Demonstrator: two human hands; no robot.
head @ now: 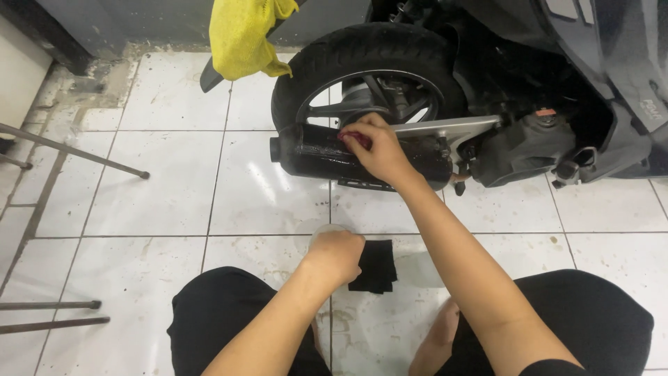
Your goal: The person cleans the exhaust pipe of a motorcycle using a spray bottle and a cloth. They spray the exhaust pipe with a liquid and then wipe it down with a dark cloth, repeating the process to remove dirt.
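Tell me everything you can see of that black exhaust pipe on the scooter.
The black cylindrical exhaust muffler lies level beside the rear wheel, low over the white tiled floor. Its surface looks glossy, perhaps wet. A grey metal bracket runs above it. The right hand presses a small red thing against its top.

A single camera sits on the person's head and looks steeply down and forward over both forearms. It is close: the knees fill the bottom edge, the left hand point(339, 252) lies just below the middle, and the right hand point(376, 147) reaches a little further out. The view faces the rear wheel point(369, 69) of a scooter, which crosses the top of the frame, with white floor tiles point(174, 188) spread between. No second view shares the scene.
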